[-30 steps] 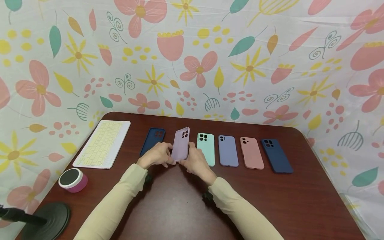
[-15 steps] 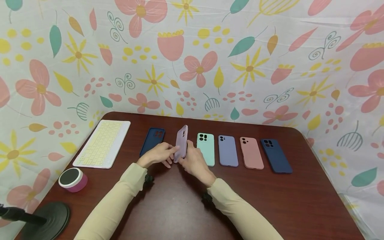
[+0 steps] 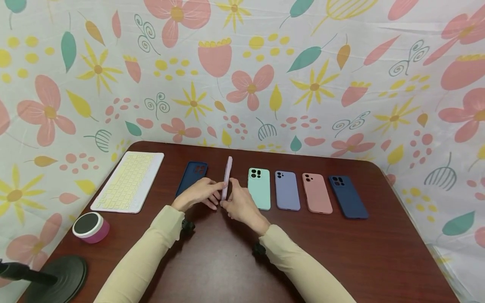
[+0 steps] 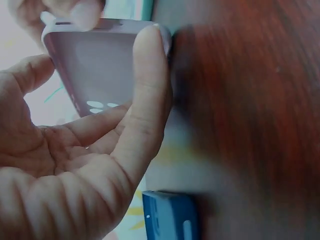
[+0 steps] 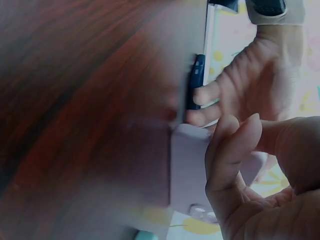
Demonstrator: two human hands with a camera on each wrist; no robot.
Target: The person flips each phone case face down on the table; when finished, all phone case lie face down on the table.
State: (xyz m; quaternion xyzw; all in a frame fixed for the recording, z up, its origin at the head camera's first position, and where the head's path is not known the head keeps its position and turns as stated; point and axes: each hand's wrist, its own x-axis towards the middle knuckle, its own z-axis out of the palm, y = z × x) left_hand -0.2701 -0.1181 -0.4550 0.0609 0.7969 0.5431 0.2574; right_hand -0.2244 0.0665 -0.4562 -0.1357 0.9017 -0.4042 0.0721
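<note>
A lavender phone case [image 3: 227, 170] stands up on one long side, seen nearly edge-on in the head view. My left hand [image 3: 201, 193] holds it from the left; in the left wrist view its fingers surround the hollow inner face of the case [image 4: 95, 60]. From the other side my right hand [image 3: 242, 204] grips the near end; in the right wrist view the fingers lie against the back of the case [image 5: 189, 155]. A dark blue phone case [image 3: 191, 179] lies left of it, partly behind my left hand. Right of it lies a mint phone case [image 3: 259, 189].
Further right on the brown table [image 3: 216, 269] lie a periwinkle case [image 3: 288, 191], a pink case [image 3: 317, 193] and another dark blue case [image 3: 348, 198]. At left are a keyboard [image 3: 126, 182], a pink-and-white jar [image 3: 91, 227] and a black round stand base [image 3: 62, 280].
The lavender case has turned from showing its face, leaning, to nearly edge-on upright. My left thumb has moved up along it. The other cases have stayed put.
</note>
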